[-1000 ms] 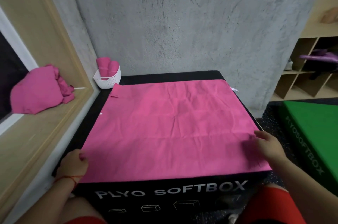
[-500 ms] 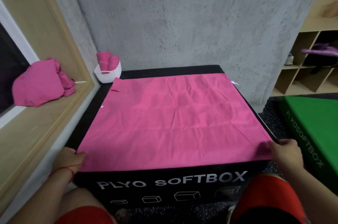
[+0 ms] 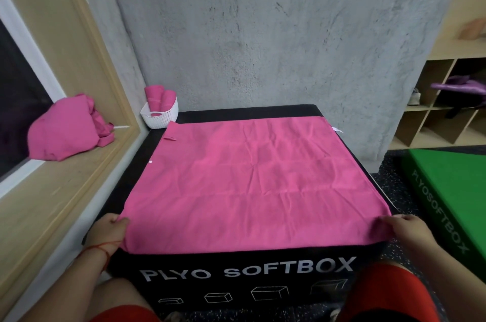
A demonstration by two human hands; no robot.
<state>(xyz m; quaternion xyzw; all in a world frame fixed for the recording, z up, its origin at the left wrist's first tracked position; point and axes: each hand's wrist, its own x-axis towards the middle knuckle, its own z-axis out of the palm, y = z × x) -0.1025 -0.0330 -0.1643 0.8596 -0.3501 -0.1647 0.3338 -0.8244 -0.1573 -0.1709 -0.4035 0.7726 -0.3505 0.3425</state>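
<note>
A pink towel (image 3: pixel 252 179) lies spread flat over the top of a black plyo soft box (image 3: pixel 247 271). My left hand (image 3: pixel 109 231) pinches the towel's near left corner at the box edge. My right hand (image 3: pixel 405 229) pinches the near right corner, fingers curled over the cloth. A small loop tab shows at the towel's far left edge.
A white basket (image 3: pixel 159 116) with rolled pink towels stands in the far left corner. A heap of pink cloth (image 3: pixel 63 132) lies on the wooden window ledge at left. A green soft box (image 3: pixel 449 190) sits at right, wooden shelves (image 3: pixel 441 116) behind it. A concrete wall stands behind.
Both hands have slid outward to the towel's near corners and taken hold of them. The near edge now lies a little further back from the box front.
</note>
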